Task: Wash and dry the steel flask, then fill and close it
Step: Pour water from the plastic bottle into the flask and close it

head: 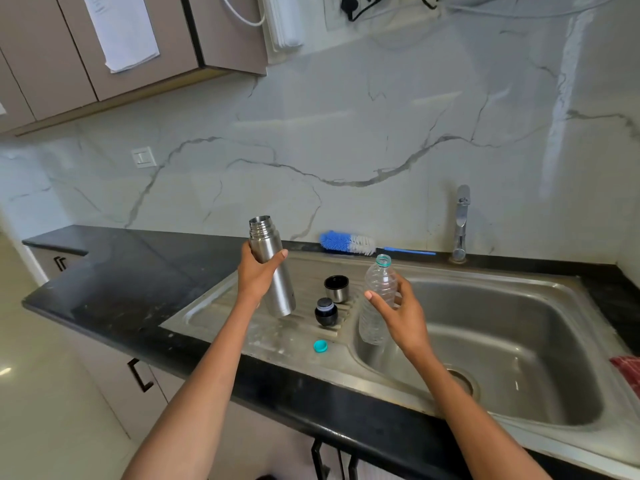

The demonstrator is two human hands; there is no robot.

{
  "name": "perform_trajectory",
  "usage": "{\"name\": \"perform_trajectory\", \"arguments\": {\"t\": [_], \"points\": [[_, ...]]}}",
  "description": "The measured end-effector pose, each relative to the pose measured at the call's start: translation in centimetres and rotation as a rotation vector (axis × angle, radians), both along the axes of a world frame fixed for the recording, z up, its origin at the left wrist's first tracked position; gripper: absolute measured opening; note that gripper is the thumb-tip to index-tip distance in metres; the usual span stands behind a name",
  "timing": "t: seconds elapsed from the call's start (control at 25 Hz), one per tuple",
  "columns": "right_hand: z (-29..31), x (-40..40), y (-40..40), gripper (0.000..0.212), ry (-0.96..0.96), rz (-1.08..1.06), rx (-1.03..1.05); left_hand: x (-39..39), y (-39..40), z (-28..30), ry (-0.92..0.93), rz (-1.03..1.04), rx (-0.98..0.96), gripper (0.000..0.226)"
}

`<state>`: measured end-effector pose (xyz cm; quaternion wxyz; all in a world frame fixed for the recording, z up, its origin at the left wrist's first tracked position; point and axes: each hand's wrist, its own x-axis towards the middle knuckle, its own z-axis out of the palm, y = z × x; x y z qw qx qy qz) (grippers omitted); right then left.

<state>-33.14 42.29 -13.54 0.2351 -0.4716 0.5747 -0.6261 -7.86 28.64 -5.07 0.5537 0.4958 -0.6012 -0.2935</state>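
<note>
My left hand (258, 277) grips the steel flask (277, 278) around its upper body and holds it upright above the draining board, mouth uncovered. My right hand (403, 315) holds a clear plastic bottle (377, 296), uncapped, over the left edge of the sink basin. On the draining board between them stand the flask's steel cup lid (336, 288) and its black stopper (326, 311). A teal bottle cap (320, 346) lies nearer the front edge.
The steel sink (512, 327) sits to the right, with a tap (461, 223) at its back. A blue and white bottle brush (349, 243) lies along the wall. A red cloth (628, 372) shows at the right edge. Black counter (121, 271) stretches left.
</note>
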Motion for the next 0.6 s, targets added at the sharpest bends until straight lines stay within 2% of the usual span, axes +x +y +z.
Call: {"name": "perform_trajectory", "arguments": {"t": [0.12,0.28,0.44,0.6], "points": [[0.1,-0.4,0.3,0.085,0.028,-0.008,0.023,-0.2,-0.4,-1.1,0.020,-0.007,-0.003,0.062],[-0.2,-0.5,0.1,0.078,0.087,0.012,0.057,-0.8,-1.6,-1.7,0.011,-0.030,0.006,0.063],[-0.5,-0.6,-0.2,0.084,0.130,0.031,0.109,-1.7,-2.7,-2.1,-0.004,-0.040,0.014,0.060],[-0.3,-0.7,-0.4,0.081,0.134,0.028,0.119,-2.3,-3.5,-2.8,-0.027,-0.048,0.011,0.065]]}}
